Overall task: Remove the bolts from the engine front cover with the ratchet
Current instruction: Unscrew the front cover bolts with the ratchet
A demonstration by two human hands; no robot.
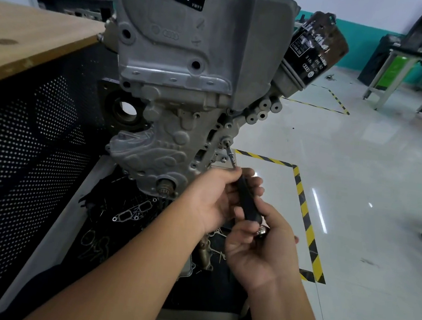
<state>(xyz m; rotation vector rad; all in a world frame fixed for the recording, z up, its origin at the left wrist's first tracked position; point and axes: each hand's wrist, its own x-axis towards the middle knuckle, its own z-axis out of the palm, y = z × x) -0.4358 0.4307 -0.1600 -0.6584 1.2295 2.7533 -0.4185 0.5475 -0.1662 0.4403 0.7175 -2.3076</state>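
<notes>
A grey engine stands upright on a tray, its front cover (159,141) facing me. The ratchet (247,202) has a black handle and a thin metal shank that reaches up to a bolt (226,142) on the cover's right edge. My left hand (216,199) grips the upper part of the handle. My right hand (260,246) holds the handle's lower end, and something small and shiny shows in its fingers just below the handle. The crank snout (165,187) sticks out low on the cover.
A black oil filter (315,48) juts out at the engine's upper right. The tray (73,223) below holds gaskets and loose parts. A wooden bench top (22,38) and perforated panel stand at left. Yellow-black tape (303,208) marks the glossy floor at right.
</notes>
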